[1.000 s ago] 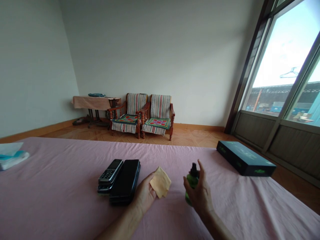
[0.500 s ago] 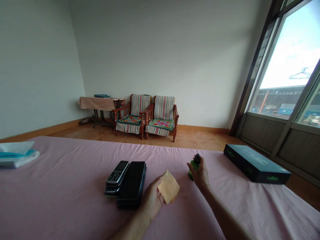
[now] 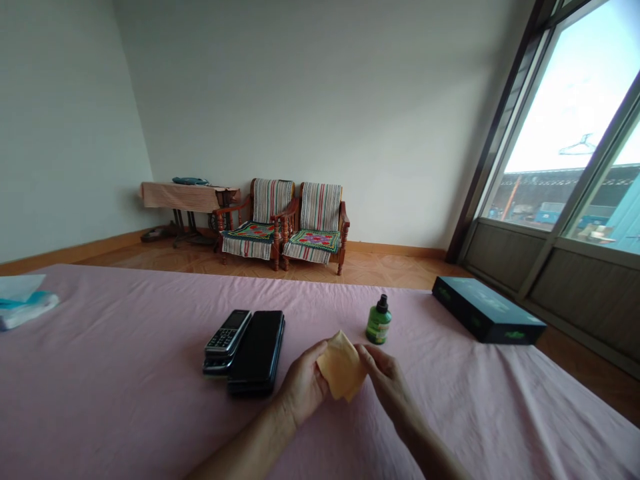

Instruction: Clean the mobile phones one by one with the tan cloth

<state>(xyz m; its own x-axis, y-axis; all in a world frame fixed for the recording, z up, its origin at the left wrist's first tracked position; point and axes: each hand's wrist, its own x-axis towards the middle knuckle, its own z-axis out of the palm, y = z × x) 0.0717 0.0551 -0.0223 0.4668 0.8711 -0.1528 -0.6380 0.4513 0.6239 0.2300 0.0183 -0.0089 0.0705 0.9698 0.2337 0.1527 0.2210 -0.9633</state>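
A small yellow cloth (image 3: 342, 368) is held up between my two hands, over the pink-covered surface. My left hand (image 3: 306, 380) grips its left side, thumb on top. At the cloth's right edge, my right hand (image 3: 387, 377) pinches it between thumb and fingers. Just beyond the right hand, a green spray bottle (image 3: 379, 323) with a black top stands upright, untouched. To the left of my left hand lie a stack of black smartphones (image 3: 257, 350) and, against it, a stack of keypad phones (image 3: 229, 337).
A dark flat box (image 3: 487, 310) lies at the right on the pink sheet (image 3: 140, 373). At the far left is a white and blue tissue pack (image 3: 27, 303). Beyond the edge stand two wooden armchairs (image 3: 316, 223) and a cloth-covered table (image 3: 180, 197) by the wall.
My right hand has let go of the spray bottle, leaving it standing, and has come left to take the cloth's right edge. The view has shifted slightly.
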